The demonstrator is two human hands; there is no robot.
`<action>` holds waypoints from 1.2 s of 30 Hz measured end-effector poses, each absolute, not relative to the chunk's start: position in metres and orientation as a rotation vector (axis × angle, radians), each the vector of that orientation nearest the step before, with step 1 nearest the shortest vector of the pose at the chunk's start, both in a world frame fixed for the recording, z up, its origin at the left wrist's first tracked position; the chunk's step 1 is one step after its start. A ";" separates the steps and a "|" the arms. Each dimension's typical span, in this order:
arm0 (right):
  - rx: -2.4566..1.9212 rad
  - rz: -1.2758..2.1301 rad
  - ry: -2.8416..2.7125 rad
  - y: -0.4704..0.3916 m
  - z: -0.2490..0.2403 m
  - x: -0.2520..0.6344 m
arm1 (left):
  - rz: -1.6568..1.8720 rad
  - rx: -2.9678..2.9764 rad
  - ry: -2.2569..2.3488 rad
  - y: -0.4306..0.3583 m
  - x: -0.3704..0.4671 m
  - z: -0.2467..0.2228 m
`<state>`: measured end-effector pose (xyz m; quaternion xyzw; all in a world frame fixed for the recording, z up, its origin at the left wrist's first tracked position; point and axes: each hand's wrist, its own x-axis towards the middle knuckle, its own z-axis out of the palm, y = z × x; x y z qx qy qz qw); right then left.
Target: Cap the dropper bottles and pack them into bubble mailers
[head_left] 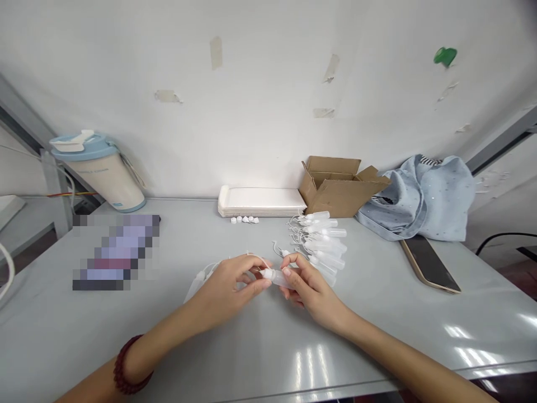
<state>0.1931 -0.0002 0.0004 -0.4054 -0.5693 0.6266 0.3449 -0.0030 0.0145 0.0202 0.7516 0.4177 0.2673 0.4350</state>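
Both hands meet over the middle of the table at one small translucent needle-tip bottle (280, 277), tilted nearly level, its thin metal tip pointing left. My right hand (312, 288) is closed around the bottle's body. At the white collar and tip end, my left hand (229, 285) pinches with thumb and fingers; part of the grip is hidden. A thin white cap strap arches above the collar. Several similar bottles (329, 244) lie in a row behind my right hand, straps toward the left. More bottles (195, 284) lie partly hidden behind my left hand.
Several small white caps (245, 220) sit before a stack of white padded envelopes (264, 200). An open cardboard box (342, 196) stands beside a light blue cloth bag (440, 196). A phone (430, 264) lies right; a blurred-out phone-like item (117, 252) and a tumbler (104, 173) are left.
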 end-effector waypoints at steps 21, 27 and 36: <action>-1.088 1.565 -1.573 -0.002 0.002 0.194 | 0.558 2.051 1.103 0.012 0.000 0.021; -1.122 1.768 -1.390 0.002 0.004 0.195 | 0.815 2.314 0.883 0.011 0.000 0.008; -1.119 1.765 -1.389 0.002 0.006 0.193 | 0.591 2.044 1.077 0.010 0.001 0.019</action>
